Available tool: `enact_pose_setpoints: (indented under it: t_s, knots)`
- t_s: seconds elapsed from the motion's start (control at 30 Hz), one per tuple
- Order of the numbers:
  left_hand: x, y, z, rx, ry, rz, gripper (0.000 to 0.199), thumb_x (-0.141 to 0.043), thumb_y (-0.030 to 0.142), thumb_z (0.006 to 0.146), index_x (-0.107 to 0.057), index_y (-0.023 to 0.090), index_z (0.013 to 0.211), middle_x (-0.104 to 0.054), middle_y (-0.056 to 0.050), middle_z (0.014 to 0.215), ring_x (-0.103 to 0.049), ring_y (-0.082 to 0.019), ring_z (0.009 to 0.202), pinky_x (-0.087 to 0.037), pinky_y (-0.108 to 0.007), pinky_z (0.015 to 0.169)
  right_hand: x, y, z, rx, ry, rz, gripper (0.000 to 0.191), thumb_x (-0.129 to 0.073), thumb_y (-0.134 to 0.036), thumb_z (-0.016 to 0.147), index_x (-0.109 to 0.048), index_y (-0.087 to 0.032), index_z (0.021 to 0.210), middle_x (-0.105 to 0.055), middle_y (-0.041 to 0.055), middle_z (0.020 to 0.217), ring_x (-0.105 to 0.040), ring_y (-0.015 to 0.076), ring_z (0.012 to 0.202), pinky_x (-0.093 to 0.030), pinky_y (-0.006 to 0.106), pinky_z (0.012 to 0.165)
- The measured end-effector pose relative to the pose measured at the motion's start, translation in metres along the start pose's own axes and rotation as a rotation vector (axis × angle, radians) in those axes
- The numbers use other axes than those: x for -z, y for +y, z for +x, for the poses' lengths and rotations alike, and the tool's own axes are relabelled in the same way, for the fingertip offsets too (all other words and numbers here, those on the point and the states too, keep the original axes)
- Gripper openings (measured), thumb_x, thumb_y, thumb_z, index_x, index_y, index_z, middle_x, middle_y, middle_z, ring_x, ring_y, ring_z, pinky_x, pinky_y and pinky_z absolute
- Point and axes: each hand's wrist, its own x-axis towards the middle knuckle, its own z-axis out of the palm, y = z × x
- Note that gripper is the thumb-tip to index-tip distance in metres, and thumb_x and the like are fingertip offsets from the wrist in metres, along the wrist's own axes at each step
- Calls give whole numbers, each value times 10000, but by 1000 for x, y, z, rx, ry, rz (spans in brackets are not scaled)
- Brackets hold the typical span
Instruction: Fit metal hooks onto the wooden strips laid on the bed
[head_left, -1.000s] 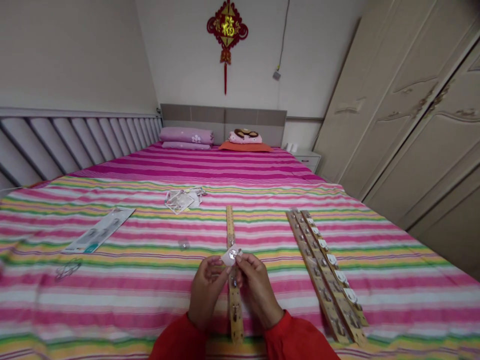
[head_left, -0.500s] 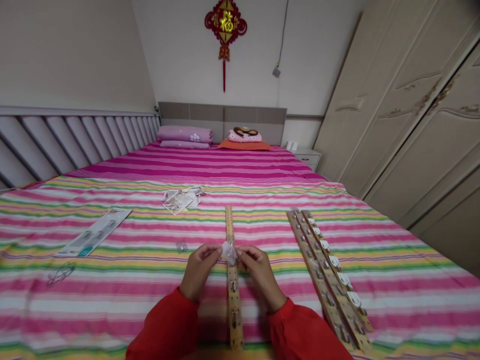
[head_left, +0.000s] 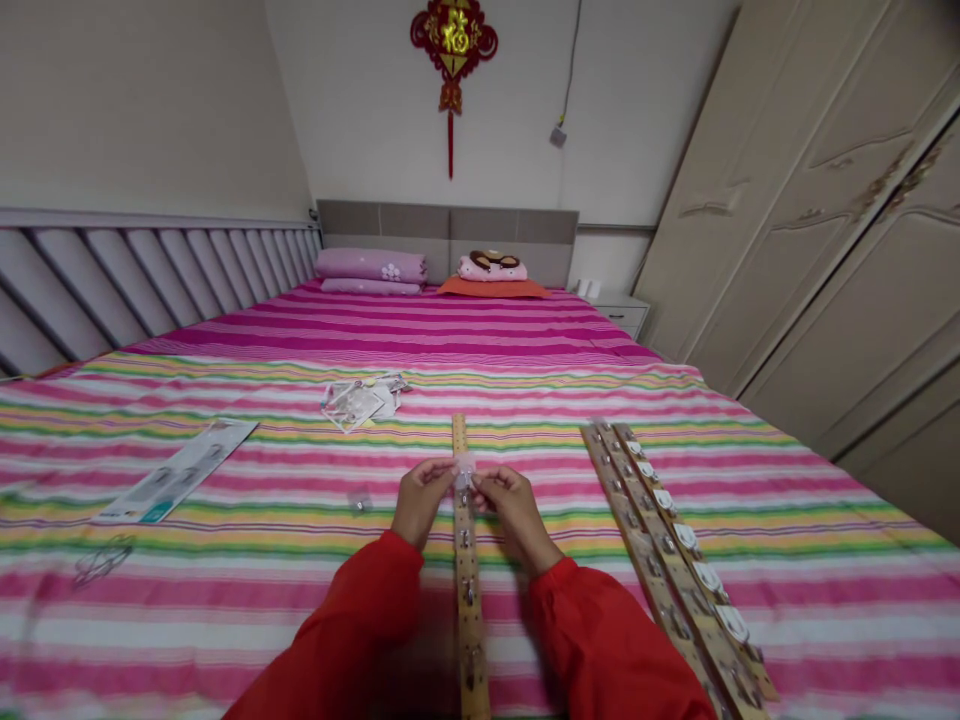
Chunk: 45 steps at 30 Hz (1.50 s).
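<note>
A narrow wooden strip (head_left: 461, 580) with rows of small holes lies lengthwise in front of me, with several metal hooks mounted along it. Over its far part is a small clear square hook piece (head_left: 466, 467), pinched at its left edge by my left hand (head_left: 421, 495). My right hand (head_left: 511, 502) is closed at the right side of the same piece, thumb and index finger together. Whether the piece touches the wood cannot be made out. Another clear square hook (head_left: 360, 502) lies on the striped sheet left of my left hand.
To the right are several wooden strips (head_left: 660, 555) bearing metal hooks and white pieces. On the left lie a packaged card (head_left: 184, 470) and a thin wire-like loop (head_left: 103, 560). Torn clear wrappers (head_left: 364, 400) sit farther back. Folded bedding (head_left: 371, 270) rests by the headboard.
Both hands have moved forward along the wooden strip with the clear hook piece, which now lines up over the strip's far part. The view has shifted slightly.
</note>
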Motion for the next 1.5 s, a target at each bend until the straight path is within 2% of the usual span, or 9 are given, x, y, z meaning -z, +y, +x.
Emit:
enact_pose_setpoints:
  t_s: [0.13, 0.27, 0.6, 0.97, 1.1, 1.27, 1.37, 1.43, 1.5]
  knots:
    - [0, -2, 23, 34, 22, 26, 400, -804, 351, 399, -670, 124, 700, -638, -6, 584, -525, -100, 540, -414, -225, 552, -1, 4, 23, 19, -8, -44, 320, -767, -369, 518, -616, -137, 677, -585, -12, 463, -500, 92, 408, -398, 219, 436]
    - [0, -7, 44, 19, 32, 72, 348, -767, 329, 415, -663, 124, 675, -628, -8, 579, -517, -105, 541, -409, -234, 555, -2, 12, 41, 54, 7, -48, 272, -734, -338, 518, -595, -144, 647, -563, -32, 453, -472, 80, 397, -365, 212, 420]
    - [4, -45, 75, -52, 54, 174, 293, -704, 352, 481, -659, 130, 667, -625, -10, 587, -551, -143, 580, -418, -267, 601, 1, 39, 63, 66, 111, -55, 198, -665, -306, 520, -573, -154, 608, -522, -53, 434, -429, 76, 403, -315, 220, 423]
    - [3, -52, 74, -49, 77, 219, 267, -679, 355, 509, -632, 139, 658, -623, -12, 611, -564, -160, 618, -431, -286, 637, 3, 48, 67, 59, 153, -115, 196, -646, -319, 531, -565, -160, 614, -508, -52, 448, -433, 90, 433, -326, 230, 443]
    - [2, -58, 76, -53, 81, 223, 260, -659, 340, 548, -630, 135, 706, -632, -25, 653, -584, -172, 660, -452, -300, 672, 4, 49, 68, 59, 157, -140, 194, -643, -324, 531, -564, -165, 607, -508, -49, 451, -441, 94, 445, -334, 233, 449]
    - [2, -63, 75, -49, 141, 261, 219, -656, 274, 597, -617, 142, 767, -628, -26, 698, -589, -165, 687, -470, -298, 697, 5, 52, 69, 57, 153, -152, 209, -643, -334, 532, -553, -164, 613, -510, -46, 466, -439, 90, 441, -339, 231, 441]
    - [3, -64, 72, -98, 118, 269, 253, -653, 269, 635, -638, 154, 859, -624, -17, 716, -591, -166, 699, -473, -288, 683, 6, 54, 68, 63, 135, -131, 230, -648, -323, 547, -573, -164, 695, -504, -57, 487, -435, 89, 442, -350, 229, 444]
    - [6, -66, 70, -142, 63, 277, 312, -637, 286, 671, -665, 158, 954, -639, -34, 783, -600, -178, 739, -481, -297, 702, 6, 56, 67, 91, 102, -145, 290, -634, -317, 587, -624, -164, 833, -504, -61, 513, -430, 95, 454, -366, 233, 457]
    - [8, -67, 69, -198, 26, 317, 317, -617, 296, 708, -697, 164, 985, -645, -61, 880, -607, -197, 822, -487, -320, 767, 7, 56, 65, 165, 64, -230, 349, -602, -320, 656, -662, -176, 969, -575, -24, 614, -485, 122, 542, -426, 256, 526]
